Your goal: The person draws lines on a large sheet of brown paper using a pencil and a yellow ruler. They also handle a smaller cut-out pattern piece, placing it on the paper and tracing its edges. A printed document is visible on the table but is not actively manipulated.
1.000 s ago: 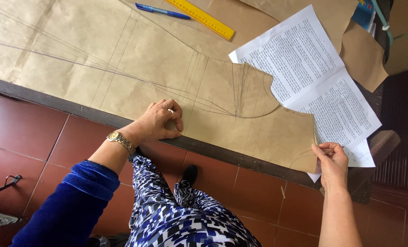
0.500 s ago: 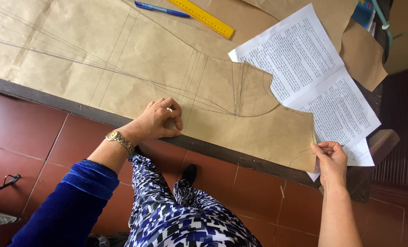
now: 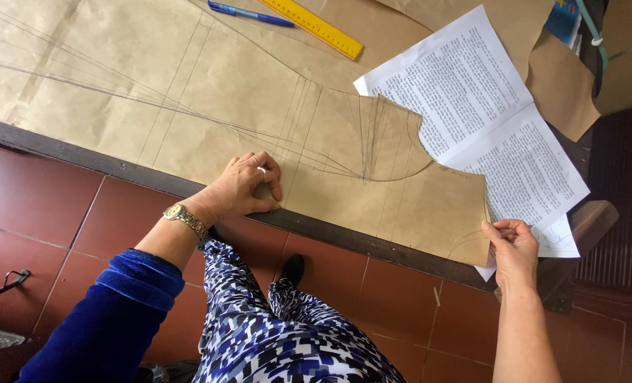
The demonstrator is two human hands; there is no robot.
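Paper fills the near half of the table [image 3: 60,145]: a big sheet of brown pattern paper [image 3: 209,106] ruled with pencil lines and cut to a curved neckline on its right side. The left hand [image 3: 241,188] lies flat on the sheet's near edge, fingers together and spread over the paper, pressing it down rather than gripping it; a watch [image 3: 185,218] sits on that wrist above a blue velvet sleeve [image 3: 117,305]. The right hand [image 3: 512,245] is at the sheet's lower right corner, thumb and fingertips pinched on the edge of the paper there; whether it also catches the white page beneath, I cannot tell.

Just beside that corner lies an open printed booklet [image 3: 482,120], partly tucked under the brown sheet. Farther up the table are a yellow ruler [image 3: 312,27] and a blue pen [image 3: 248,13], well apart from both hands. Loose pieces of brown paper [image 3: 560,92] lie at the right end.

The step in hand looks like smoothing and squaring the cut piece along the table edge, one hand anchoring while the other holds the corner. A next move would call for the left palm to keep its pressure so the sheet does not slide, and for the corner to be handled gently, since thin paper creases or tears at a pinch.
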